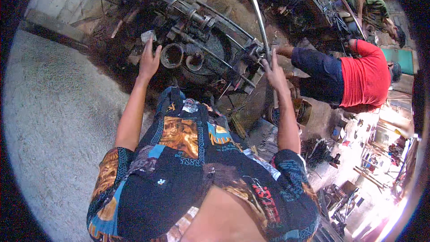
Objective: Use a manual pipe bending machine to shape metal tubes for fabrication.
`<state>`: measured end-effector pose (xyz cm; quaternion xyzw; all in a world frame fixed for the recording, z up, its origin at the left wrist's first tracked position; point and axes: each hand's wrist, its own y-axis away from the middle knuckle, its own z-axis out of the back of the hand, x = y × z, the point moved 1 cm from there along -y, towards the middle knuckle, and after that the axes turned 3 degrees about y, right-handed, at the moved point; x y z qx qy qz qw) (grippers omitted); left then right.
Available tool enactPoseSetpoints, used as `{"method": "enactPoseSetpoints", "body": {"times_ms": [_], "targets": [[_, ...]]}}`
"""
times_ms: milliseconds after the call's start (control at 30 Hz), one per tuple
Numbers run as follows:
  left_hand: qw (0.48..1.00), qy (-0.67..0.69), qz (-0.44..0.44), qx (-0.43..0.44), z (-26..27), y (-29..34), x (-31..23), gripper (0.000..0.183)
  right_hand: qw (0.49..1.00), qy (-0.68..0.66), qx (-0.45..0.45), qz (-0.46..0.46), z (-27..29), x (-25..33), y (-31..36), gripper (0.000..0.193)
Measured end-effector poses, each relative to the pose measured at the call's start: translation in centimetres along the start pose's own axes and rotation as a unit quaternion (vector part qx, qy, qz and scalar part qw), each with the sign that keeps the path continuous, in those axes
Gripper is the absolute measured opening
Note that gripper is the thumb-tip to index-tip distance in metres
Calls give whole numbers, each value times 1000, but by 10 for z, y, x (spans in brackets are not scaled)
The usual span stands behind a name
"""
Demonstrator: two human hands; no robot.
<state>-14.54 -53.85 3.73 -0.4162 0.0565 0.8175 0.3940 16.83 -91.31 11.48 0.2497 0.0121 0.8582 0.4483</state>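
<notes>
My right hand (275,75) is closed around a long, flat metal bar (257,15), which stands nearly upright beside the machine's right end. The bar's top reaches well above the hand, and its lower part runs down behind the wrist. On the left, my left hand (148,62) is open, fingers stretched out and thumb apart. Its fingertips are at a pale block (147,35); whether they touch it I cannot tell. Between my hands lies a dark, greasy machine (195,18) with rods and a shaft. Two round metal rings (172,56) sit at its near side.
A person in a red shirt (365,78) bends over close to my right. Another person in a green shirt (374,9) is farther off. A rough grey wall (53,121) stands at the left. Metal scraps (320,152) and tools litter the floor at right.
</notes>
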Motion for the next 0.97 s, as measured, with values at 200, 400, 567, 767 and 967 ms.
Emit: {"method": "enactPoseSetpoints", "body": {"times_ms": [200,400,567,767,967], "targets": [[999,10,-3,42,-17,-6,-21,62,963,-165,-29,213,-45,91,-15,79],[998,2,-4,62,-25,-14,-54,62,937,229,-6,264,0,65,-121,61],[999,27,2,42,-24,-1,-42,61,964,211,14,163,29,-18,-107,58],[999,36,33,18,-18,28,-10,58,946,184,-215,160,-8,-27,-5,86],[997,17,63,51,-15,27,-17,61,982,168,-78,17,10,0,-13,91]]}}
